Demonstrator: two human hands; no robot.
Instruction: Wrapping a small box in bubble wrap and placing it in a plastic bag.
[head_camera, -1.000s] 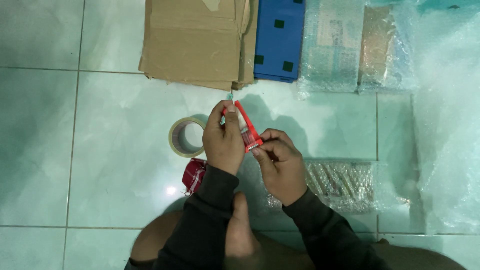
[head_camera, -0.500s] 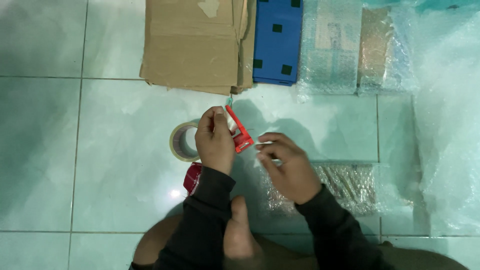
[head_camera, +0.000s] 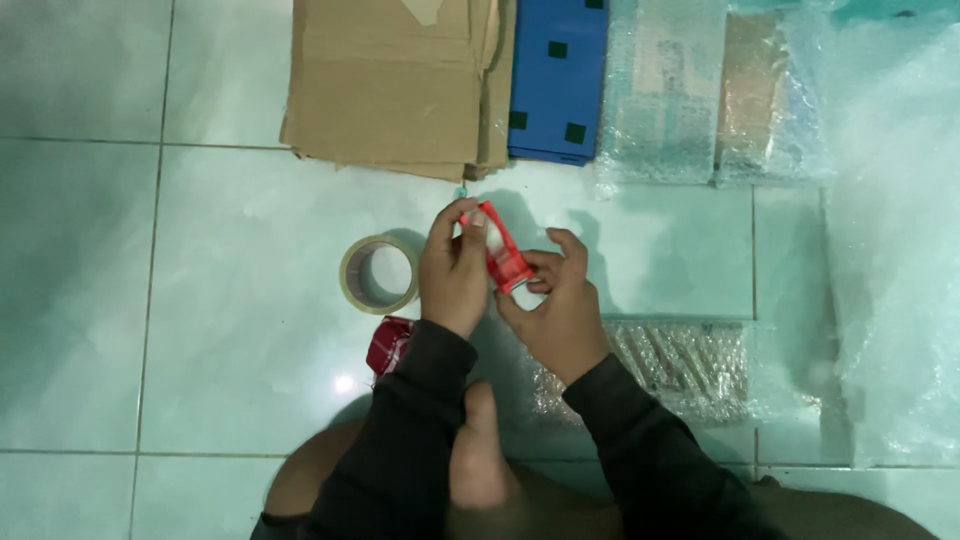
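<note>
Both hands over floor tile, mid-handling: left hand (head_camera: 455, 272) grips small red packet (head_camera: 503, 257) at upper end; right hand (head_camera: 560, 310) pinches lower end. Tape roll (head_camera: 379, 274) just left, on floor. Next move likely needs firm 2-handed grip.

L hand (head_camera: 455, 275) & R hand (head_camera: 560, 310), grips closed, together

Glossy pale green floor tiles (head_camera: 200, 250) with thin grout lines, reflecting light.
</note>
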